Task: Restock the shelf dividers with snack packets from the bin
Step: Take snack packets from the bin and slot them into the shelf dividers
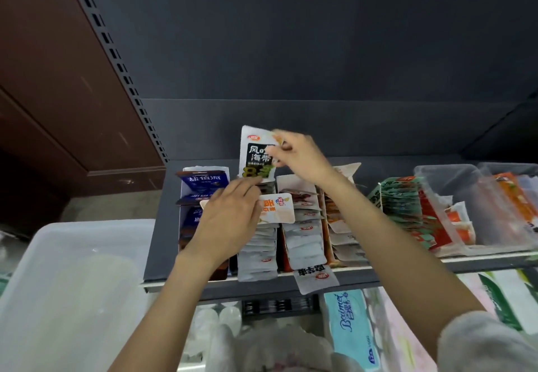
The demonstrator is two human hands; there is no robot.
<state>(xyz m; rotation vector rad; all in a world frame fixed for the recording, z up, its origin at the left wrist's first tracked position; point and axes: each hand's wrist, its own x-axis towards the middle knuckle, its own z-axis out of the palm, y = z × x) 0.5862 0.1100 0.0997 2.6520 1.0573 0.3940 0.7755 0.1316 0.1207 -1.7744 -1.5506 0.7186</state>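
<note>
Two bare hands work over a dark shelf [163, 226] lined with rows of snack packets. At far left, below and left of both hands, sits a translucent plastic bin [72, 269]; what it holds cannot be made out. Just left of the left hand's knuckles stand blue packets [203, 182] in the leftmost divider lane.

The left hand [227, 217] reaches up from the lower left, palm down, forearm angled up and to the right, fingers curled closed over a small orange-and-white packet [276, 208]. That packet lies flat with its long axis running left to right, its free end sticking out to the right of the fingers, above the lane of white packets [262, 246].

Above the left hand's fingertips, a white packet with a black label [257, 153] stands upright, long axis vertical, print facing the camera, its lower edge just at the left fingertips. The right hand [300, 156] pinches its upper right edge between thumb and fingers, closed on it, wrist bent, forearm running down to the lower right into a pale fuzzy sleeve [489, 342].

Below the right wrist run further lanes of white and red packets [305, 226]; right of that forearm lie green packets [404, 208] and clear trays [480, 205].
</note>
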